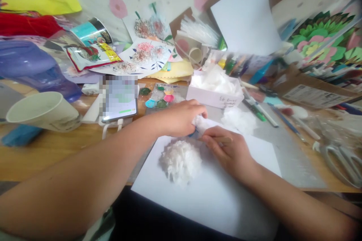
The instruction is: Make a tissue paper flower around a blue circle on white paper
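Wooden table [56, 150] stretches in front of us, crowded with craft material, and behind it stands a pale wall with pink flower shapes. Directly before us lies a white paper sheet [215, 196], and on it sits 1 fluffy white tissue flower [181, 161], not touched by any hand.

Just above the flower our 2 hands meet. Our left hand [181, 118] has the fingers curled closed around a small tissue wad [201, 122]. Our right hand [230, 152] pinches the lower end of the same wad, thumb and fingers pressed together. A thin tan stick [224, 140] lies along the right fingers; we cannot tell exactly what it is. A little blue piece [194, 134] shows between the hands.

Behind the hands stands an open white box [210, 99] filled with more tissue, and a loose tissue tuft [239, 118] lies beside it on the right. To the left we see a phone [120, 99], a paper cup [42, 112] tipped on its side and a purple bottle [31, 67]. At the right edge lie scissors [342, 160], and several pens [261, 113] are near the box.
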{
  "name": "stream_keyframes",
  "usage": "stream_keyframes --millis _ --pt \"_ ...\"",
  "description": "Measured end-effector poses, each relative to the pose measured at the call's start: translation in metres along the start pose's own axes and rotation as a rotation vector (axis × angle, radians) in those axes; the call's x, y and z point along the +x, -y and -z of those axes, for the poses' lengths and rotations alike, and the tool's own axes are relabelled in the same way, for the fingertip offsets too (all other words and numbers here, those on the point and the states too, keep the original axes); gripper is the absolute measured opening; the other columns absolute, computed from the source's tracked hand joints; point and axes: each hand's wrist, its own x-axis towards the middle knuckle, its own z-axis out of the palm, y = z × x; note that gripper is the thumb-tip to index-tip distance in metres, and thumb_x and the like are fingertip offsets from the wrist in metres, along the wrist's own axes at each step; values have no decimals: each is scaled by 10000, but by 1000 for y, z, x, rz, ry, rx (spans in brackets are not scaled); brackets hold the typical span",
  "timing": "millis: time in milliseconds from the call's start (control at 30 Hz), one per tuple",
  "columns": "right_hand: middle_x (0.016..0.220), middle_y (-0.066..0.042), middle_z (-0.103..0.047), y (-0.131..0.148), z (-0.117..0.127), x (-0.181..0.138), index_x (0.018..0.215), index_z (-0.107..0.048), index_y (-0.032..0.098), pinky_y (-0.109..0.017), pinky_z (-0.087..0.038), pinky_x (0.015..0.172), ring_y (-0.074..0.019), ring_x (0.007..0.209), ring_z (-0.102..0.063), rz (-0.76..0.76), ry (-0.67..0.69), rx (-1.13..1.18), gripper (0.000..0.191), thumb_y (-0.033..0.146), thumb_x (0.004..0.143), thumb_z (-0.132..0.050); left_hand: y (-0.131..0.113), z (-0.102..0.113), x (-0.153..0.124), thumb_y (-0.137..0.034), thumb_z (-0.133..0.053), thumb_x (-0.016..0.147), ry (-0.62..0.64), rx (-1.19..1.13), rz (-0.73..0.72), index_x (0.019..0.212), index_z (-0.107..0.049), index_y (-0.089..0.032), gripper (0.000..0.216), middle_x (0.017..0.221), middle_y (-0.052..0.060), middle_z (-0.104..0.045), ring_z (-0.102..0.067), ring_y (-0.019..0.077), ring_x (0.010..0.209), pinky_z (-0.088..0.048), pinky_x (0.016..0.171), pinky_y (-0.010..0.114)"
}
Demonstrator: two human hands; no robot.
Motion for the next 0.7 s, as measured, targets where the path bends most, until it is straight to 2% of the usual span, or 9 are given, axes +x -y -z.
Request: stream_keyframes --millis 133,267,467,600,700 --pt "694 11 -629 -3 -2 0 790 -587 209 -234 -431 563 -130 620 -582 26 -26 -22 145 250 883 -485 3 -1 2 -137 -504 700 -33 -3 18 997 -555 -263 327 1088 6 -526 -519 194 963 -403 857 312" --pt "739 -2 -644 -5 -4 -2 830 -601 206 -243 -445 589 -136 650 -592 42 -23 -13 140 239 889 -478 2 0 2 -95 -519 680 -6 37 24 995 -557 -249 352 1071 10 -557 -496 207 1005 -403 837 308" --pt "752 -11 -644 -6 -5 0 845 -619 200 -242 -445 593 -136 658 -589 25 -19 62 130 230 882 -498 4 0 1 -141 -538 692 4 27 -1 1040 -537 -270 371 1130 3 -549 -465 213 1063 -378 877 327" --pt "645 1 -609 -6 7 -2 746 -608 195 -235 -428 519 -123 558 -558 -57 -40 191 183 267 880 -506 2 2 0 -178 -562 686 18 37 7 1060 -530 -268 386 1133 7 -542 -460 218 1070 -378 887 338" --pt "626 2 -583 -12 28 -6 720 -589 198 -243 -426 522 -125 558 -545 -79 -170 287 217 292 891 -494 -3 3 0 -218 -603 668 37 64 17 1078 -524 -262 419 1129 17 -532 -450 231 1078 -375 895 346"
